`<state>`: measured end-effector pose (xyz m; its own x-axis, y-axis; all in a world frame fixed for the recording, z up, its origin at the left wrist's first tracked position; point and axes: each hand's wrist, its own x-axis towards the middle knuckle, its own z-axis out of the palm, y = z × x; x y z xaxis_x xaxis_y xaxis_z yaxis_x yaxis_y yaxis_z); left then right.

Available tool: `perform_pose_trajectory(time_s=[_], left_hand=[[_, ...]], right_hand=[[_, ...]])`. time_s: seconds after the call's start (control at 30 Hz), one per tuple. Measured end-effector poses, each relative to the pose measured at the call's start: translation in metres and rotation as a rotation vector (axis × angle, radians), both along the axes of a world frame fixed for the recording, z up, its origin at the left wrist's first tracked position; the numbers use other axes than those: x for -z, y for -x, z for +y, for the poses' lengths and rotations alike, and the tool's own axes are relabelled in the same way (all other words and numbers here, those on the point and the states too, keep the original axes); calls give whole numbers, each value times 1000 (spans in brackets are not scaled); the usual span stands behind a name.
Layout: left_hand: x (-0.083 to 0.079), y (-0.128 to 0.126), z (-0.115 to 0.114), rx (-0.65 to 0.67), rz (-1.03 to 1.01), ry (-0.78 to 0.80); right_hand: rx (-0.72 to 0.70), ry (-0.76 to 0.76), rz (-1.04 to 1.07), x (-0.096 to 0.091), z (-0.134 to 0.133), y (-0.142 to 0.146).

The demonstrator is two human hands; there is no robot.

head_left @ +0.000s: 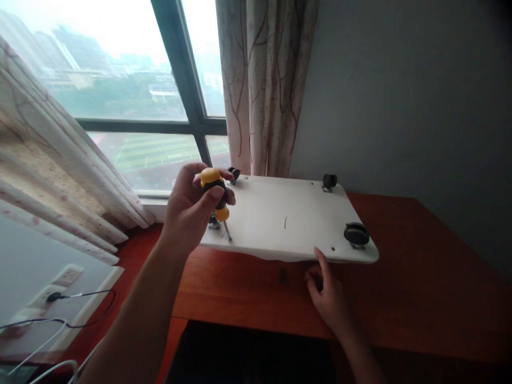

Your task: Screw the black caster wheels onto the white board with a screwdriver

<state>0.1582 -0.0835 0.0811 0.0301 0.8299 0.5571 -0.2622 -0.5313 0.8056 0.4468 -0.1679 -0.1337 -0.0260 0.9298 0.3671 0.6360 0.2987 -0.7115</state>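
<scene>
My left hand is wrapped round a stubby yellow-and-black screwdriver, held upright with its tip on the near left corner of a white board. The board lies flat on a reddish wooden desk and carries black caster wheels at its corners: one at the near right, one at the far right, one at the far left, and one half hidden behind the screwdriver. My right hand rests on the desk at the board's near edge, forefinger stretched against the edge, other fingers curled under.
A window with a dark frame fills the back left, with patterned curtains on both sides. A grey wall stands behind the desk on the right. Wall sockets with cables sit low at the left.
</scene>
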Motion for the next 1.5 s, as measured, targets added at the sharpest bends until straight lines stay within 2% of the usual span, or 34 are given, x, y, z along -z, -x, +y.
perform_pose_trajectory(time_s=[0.33,0.67,0.8,1.13,1.5], left_hand=[[-3,-5,-2,-26,-53,29],[-3,-5,2,11,-56,32],[-4,-5,1,-32,-51,17],[-3,-1,3,-5,-87,21],[-4,-5,1,-14,-61,-45]], right_hand=[[-1,11,3,-4,1,1],[4,-14,-10,-7,0,1],[3,-6,-8,-6,0,1],[7,-3,-6,-4,0,0],[4,13,6,-2,0,0]])
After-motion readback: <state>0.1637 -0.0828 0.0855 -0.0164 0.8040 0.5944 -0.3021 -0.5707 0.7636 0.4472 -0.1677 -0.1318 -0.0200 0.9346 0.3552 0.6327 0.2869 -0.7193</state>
